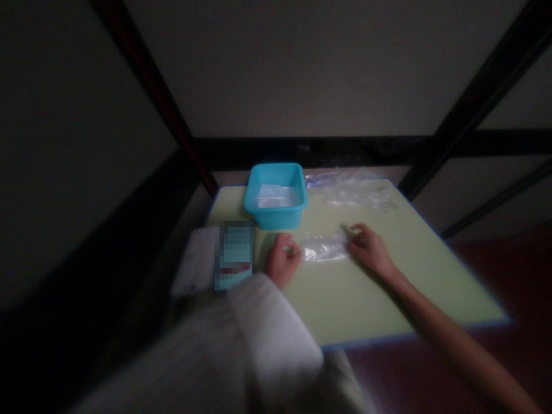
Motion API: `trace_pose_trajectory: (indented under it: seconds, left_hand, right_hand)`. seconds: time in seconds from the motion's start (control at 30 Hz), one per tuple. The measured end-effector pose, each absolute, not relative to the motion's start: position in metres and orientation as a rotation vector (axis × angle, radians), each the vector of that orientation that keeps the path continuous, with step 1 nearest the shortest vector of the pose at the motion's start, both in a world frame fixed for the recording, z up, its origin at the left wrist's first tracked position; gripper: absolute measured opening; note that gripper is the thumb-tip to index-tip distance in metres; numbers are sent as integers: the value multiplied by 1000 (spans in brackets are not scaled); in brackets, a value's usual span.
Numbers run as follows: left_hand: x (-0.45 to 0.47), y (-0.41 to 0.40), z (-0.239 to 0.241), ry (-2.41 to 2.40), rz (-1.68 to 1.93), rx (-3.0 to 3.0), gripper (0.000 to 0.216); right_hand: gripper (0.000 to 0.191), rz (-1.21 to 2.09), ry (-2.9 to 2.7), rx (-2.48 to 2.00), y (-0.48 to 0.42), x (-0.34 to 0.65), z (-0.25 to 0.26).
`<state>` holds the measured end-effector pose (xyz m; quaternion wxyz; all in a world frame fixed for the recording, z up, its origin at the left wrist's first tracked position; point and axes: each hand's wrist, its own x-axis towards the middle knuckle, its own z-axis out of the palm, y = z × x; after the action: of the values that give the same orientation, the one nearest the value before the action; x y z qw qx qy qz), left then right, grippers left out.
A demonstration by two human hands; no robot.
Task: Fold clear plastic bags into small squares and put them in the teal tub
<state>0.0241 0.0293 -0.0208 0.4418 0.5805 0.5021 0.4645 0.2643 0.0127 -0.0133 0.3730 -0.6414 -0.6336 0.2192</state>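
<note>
A small clear plastic bag (325,248) lies stretched sideways between my two hands, just above or on the pale yellow-green table (357,305). My left hand (283,259) pinches its left end, thumb and forefinger curled together. At the opposite end, my right hand (366,247) has its fingers closed on the bag's edge. Whether anything is inside the bag cannot be made out in the dim, blurred view.
Behind my left hand stands a turquoise plastic basin (278,215) with flat whitish packets (276,196) inside. More clear plastic bags (356,190) lie in a loose heap at the back right. Left of my left hand are a pixelated teal item (235,256) and a whitish block (196,261).
</note>
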Motion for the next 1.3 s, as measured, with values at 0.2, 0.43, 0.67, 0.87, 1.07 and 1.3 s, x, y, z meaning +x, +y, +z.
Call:
trace_pose_trajectory:
  seconds: [0.2, 0.43, 0.67, 0.87, 1.07, 1.3]
  left_hand:
    - [24, 27, -19, 1259, 1114, 1440, 53]
    - [24, 32, -25, 1295, 1122, 1435, 63]
    - [26, 32, -26, 1304, 1154, 1418, 72]
    - [27, 32, -26, 1304, 1153, 1411, 70]
    - [27, 32, -25, 1306, 1135, 1415, 66]
    - [25, 28, -23, 1303, 1113, 1451, 66]
  right_hand:
    - [33, 516, -1628, -1645, 11, 265, -14]
    - [26, 485, -1634, -1638, 9, 262, -12]
    - [19, 408, -1686, -1667, 0, 268, 0]
    - [21, 215, -2059, -1537, 4, 266, 0]
    - [20, 251, -1927, -1587, 18, 264, -13]
    - [25, 298, -1788, -1642, 25, 268, -17]
